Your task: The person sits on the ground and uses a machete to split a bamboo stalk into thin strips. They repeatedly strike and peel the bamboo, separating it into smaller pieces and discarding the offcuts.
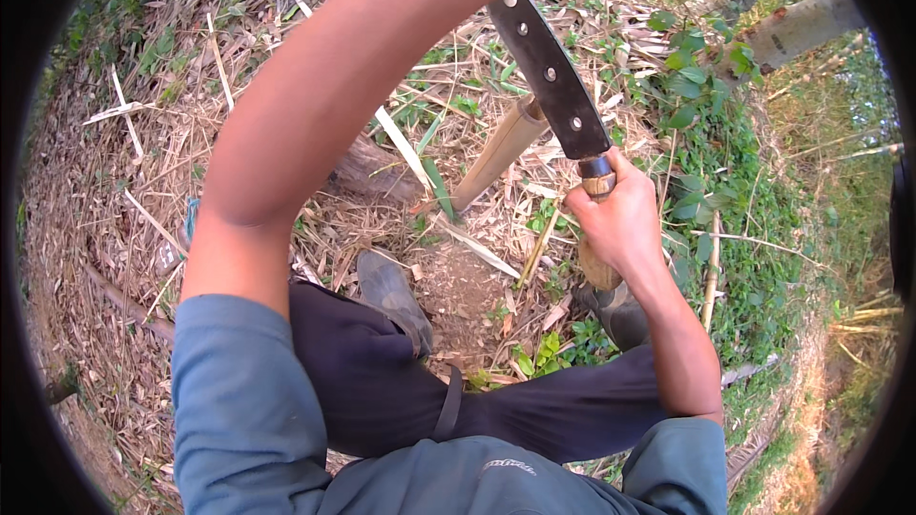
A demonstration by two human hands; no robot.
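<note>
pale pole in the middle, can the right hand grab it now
Probably not without letting go: the right hand is closed around the wooden handle of the dark blade, though the pale pole looks close by.

Just one machete here, with one wooden handle and four round pale spots on it (holes or rivets, hard to say from this angle). Then one cut bamboo section, one brown log, two bare arms, two rolled-out sleeves, two shoes, and two pale tree trunks, lol.
</note>
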